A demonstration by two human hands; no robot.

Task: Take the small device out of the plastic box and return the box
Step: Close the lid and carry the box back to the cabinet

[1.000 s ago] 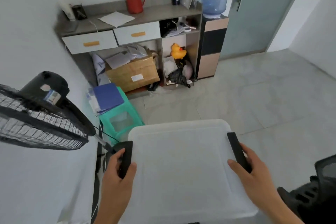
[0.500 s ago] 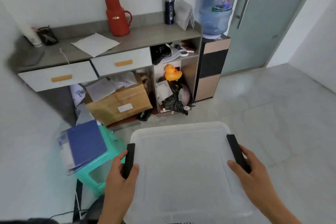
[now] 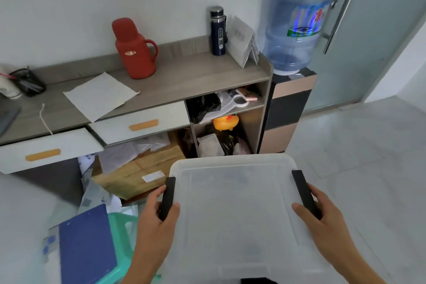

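Now the lidded plastic box [image 3: 237,210] is being held by its black side latches, left hand [image 3: 156,226] and right hand [image 3: 322,221] both clamped tight, before the cabinet [image 3: 175,76].

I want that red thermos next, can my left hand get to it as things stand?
Probably not yet. The left hand is clamped on the plastic box, which both hands carry, and the red thermos stands far back on the cabinet top; otherwise nothing blocks it.
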